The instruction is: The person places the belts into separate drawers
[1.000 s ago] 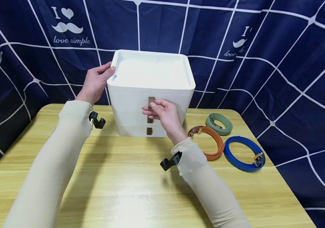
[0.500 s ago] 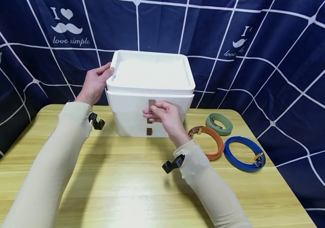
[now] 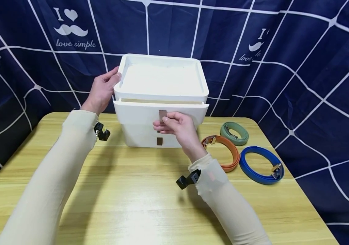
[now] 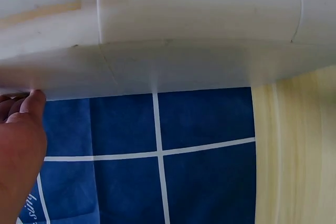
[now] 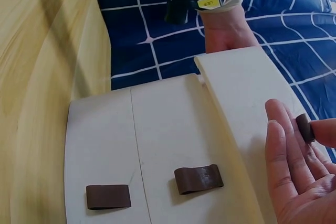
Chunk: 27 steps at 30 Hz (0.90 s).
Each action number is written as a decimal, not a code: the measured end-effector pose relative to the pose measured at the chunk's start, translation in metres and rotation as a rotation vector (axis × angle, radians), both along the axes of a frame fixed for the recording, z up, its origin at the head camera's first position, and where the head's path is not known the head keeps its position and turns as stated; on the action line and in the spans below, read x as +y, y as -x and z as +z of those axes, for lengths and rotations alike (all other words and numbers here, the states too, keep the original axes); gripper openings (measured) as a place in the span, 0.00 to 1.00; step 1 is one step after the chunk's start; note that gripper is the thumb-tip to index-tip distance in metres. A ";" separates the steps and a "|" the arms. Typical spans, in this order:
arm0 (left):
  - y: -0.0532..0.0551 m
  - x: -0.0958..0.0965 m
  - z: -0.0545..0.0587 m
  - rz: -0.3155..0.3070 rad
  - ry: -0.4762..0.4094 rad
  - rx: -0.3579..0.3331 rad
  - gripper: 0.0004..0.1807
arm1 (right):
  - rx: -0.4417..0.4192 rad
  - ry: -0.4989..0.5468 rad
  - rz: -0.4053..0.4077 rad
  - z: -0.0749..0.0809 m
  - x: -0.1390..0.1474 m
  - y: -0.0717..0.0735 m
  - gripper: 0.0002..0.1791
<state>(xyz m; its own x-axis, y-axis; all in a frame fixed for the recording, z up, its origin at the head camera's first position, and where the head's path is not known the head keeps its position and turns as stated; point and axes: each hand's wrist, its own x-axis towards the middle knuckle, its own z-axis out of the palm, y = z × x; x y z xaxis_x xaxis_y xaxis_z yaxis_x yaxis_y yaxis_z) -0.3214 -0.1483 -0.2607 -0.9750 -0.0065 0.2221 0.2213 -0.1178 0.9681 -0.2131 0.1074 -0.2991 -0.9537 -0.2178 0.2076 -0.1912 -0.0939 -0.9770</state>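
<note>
A white drawer box with stacked drawers stands at the back of the table. Its top drawer sticks out a little, leaving a narrow gap below the lid's rim. My right hand pinches that drawer's brown pull tab between thumb and fingers. Two more brown tabs, a middle one and a lower one, show on the closed drawers in the right wrist view. My left hand grips the box's upper left edge, thumb at the rim; its other fingertips are partly hidden. The drawer's inside is barely visible.
To the right of the box lie three coiled belts: orange, green and blue. They rest on a wooden table. A dark blue curtain with white lines hangs behind and at the sides.
The top drawer, flush with the box a second ago, has slid out toward me, with my right hand on its tab. My left hand has kept its place on the box.
</note>
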 end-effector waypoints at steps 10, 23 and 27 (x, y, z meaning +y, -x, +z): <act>-0.004 0.000 -0.008 -0.048 0.016 0.033 0.31 | 0.007 -0.016 0.043 -0.007 0.003 -0.009 0.08; -0.002 0.002 -0.009 -0.065 -0.036 0.110 0.28 | 0.015 -0.008 0.079 -0.005 0.007 -0.018 0.10; -0.001 0.003 -0.007 -0.063 -0.040 0.119 0.28 | 0.023 -0.007 0.078 -0.004 0.007 -0.018 0.10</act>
<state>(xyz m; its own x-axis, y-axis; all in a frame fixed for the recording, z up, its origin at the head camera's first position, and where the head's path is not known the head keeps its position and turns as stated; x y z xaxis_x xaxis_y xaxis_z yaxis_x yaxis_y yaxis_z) -0.3203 -0.1458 -0.2678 -0.9406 0.0428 0.3367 0.3249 -0.1727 0.9298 -0.1951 0.1145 -0.3029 -0.9286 -0.2929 0.2277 -0.2062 -0.1027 -0.9731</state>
